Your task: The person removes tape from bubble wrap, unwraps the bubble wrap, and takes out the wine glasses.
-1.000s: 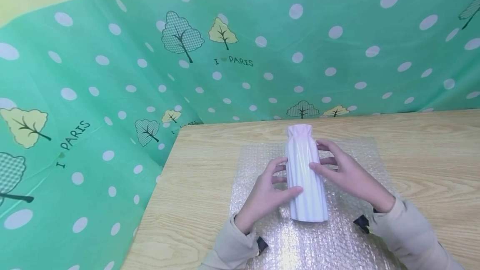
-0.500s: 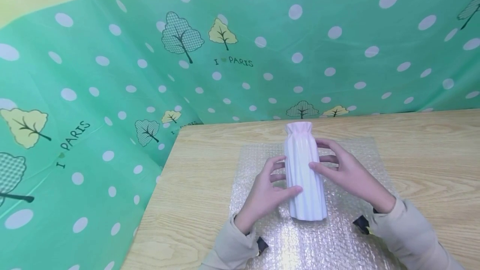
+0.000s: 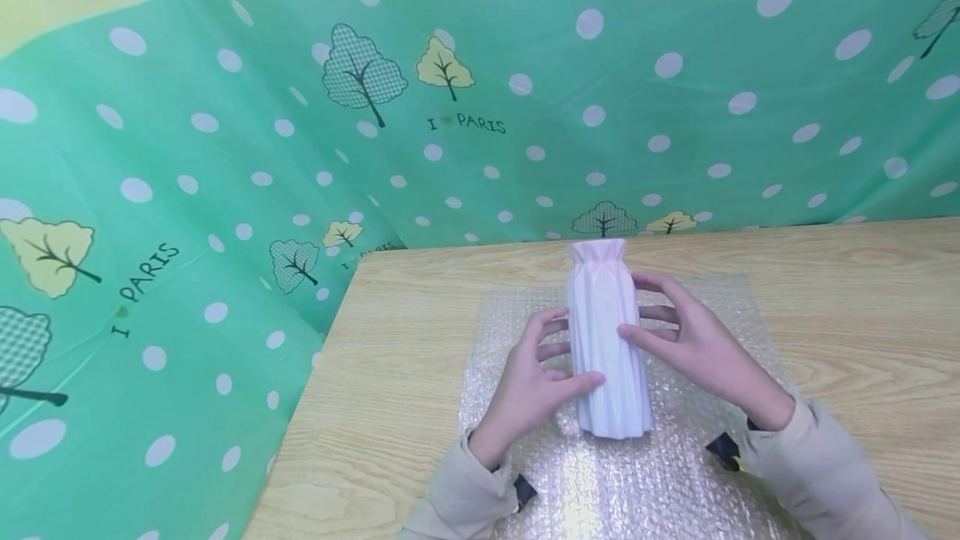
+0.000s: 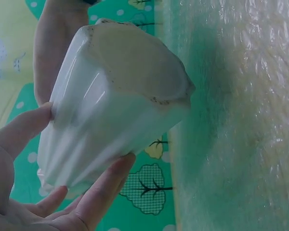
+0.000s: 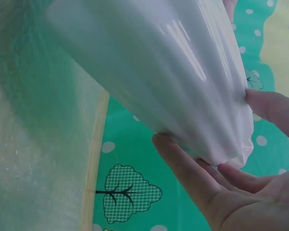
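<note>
A white vase (image 3: pixel 609 340) with fluted sides and a pinkish ruffled neck is held between both hands. My left hand (image 3: pixel 528 386) grips its lower left side, thumb across the front and fingers along the side. Higher on the right, my right hand (image 3: pixel 693 348) holds it the same way. In the left wrist view the vase's flat base (image 4: pixel 139 60) shows, raised off the surface and tilted. The right wrist view has the glossy fluted side of the vase (image 5: pixel 173 72), with thumb and fingertips touching it near the neck.
Under the vase a sheet of clear bubble wrap (image 3: pixel 675 482) lies on the wooden table (image 3: pixel 360 407). A green dotted cloth (image 3: pixel 465 65) with printed trees hangs along the back and left side. A black strap piece (image 3: pixel 725 450) hangs at the right cuff.
The vase has shifted slightly upward and a little left in the head view. My left fingers have risen slightly with it; both hands keep their hold.
</note>
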